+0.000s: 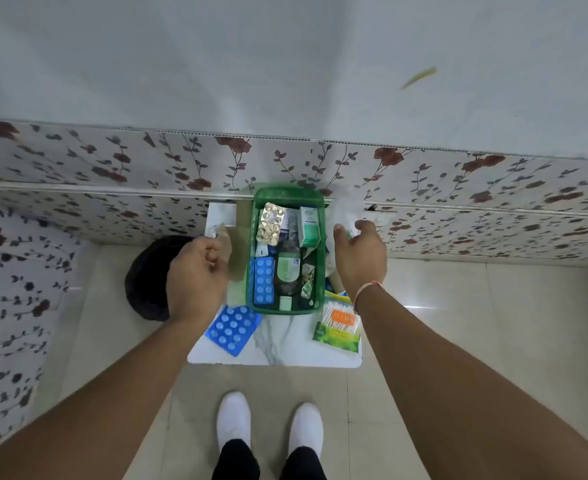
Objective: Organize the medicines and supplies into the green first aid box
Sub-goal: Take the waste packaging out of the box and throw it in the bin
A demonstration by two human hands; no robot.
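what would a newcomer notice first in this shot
The green first aid box sits mid-table, packed with a gold blister strip, a blue one and cartons. A blue tablet strip and cotton swab pack lie outside it, near the front edge. Left hand and right hand flank the box.

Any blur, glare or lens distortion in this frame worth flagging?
Head view: wide-angle bending curves the wall edges; the right hand and the clear bag it holds are motion-smeared; a small glare patch sits on the floor tile; items in the green box stay fairly readable.
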